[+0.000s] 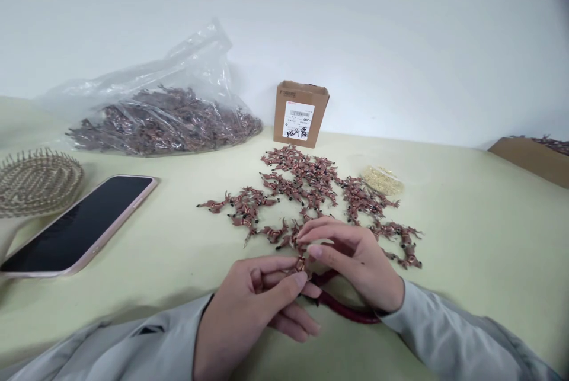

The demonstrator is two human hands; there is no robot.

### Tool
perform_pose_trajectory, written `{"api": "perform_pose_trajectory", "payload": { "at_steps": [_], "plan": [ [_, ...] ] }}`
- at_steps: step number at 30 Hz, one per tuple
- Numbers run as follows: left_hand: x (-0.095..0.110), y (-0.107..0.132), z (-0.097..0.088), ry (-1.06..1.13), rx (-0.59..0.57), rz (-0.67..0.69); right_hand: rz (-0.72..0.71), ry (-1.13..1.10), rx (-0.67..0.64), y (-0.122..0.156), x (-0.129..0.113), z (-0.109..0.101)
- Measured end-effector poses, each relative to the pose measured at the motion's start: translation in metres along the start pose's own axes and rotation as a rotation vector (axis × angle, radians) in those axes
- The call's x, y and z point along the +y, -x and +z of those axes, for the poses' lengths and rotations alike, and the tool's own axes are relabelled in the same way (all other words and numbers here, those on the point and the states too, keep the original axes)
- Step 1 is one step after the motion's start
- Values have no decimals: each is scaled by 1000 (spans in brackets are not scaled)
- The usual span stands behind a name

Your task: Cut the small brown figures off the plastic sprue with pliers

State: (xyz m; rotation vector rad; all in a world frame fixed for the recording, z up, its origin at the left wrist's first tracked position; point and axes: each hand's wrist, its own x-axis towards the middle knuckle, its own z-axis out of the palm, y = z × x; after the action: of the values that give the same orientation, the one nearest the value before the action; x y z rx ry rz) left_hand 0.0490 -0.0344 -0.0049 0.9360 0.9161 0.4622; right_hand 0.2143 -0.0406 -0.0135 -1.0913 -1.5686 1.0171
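Observation:
My left hand (253, 304) pinches a small reddish-brown metal charm (301, 263) between thumb and fingers. My right hand (351, 256) curls just above it, over red-handled pliers (344, 310), whose handles run back towards my right wrist. The pliers' jaws are hidden behind my fingers, so I cannot see how they meet the charm. Spread on the pale green table (466, 262) in front of my hands lies a loose layer of similar animal-shaped charms (302, 191), some touching my right fingers.
A plastic bag of charms (164, 120) and an upright cardboard box (300, 113) stand at the back. A small bag of gold rings (382, 181) lies by the charms. At left are a phone (77, 227) and a hairbrush (38, 182); a cardboard tray (531, 159) sits at right.

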Motion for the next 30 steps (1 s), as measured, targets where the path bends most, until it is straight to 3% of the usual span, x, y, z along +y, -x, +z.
{"api": "perform_pose_trajectory", "payload": {
  "at_steps": [5, 16, 30],
  "plan": [
    [-3, -2, -1, 16, -2, 11, 146, -66, -15, -1, -1, 2],
    [-1, -1, 0, -7, -21, 29, 160, -6, -95, -1, -1, 2],
    [0, 0, 0, -13, -27, 37, 188, -41, -58, 0, 3, 4]
  ]
}}
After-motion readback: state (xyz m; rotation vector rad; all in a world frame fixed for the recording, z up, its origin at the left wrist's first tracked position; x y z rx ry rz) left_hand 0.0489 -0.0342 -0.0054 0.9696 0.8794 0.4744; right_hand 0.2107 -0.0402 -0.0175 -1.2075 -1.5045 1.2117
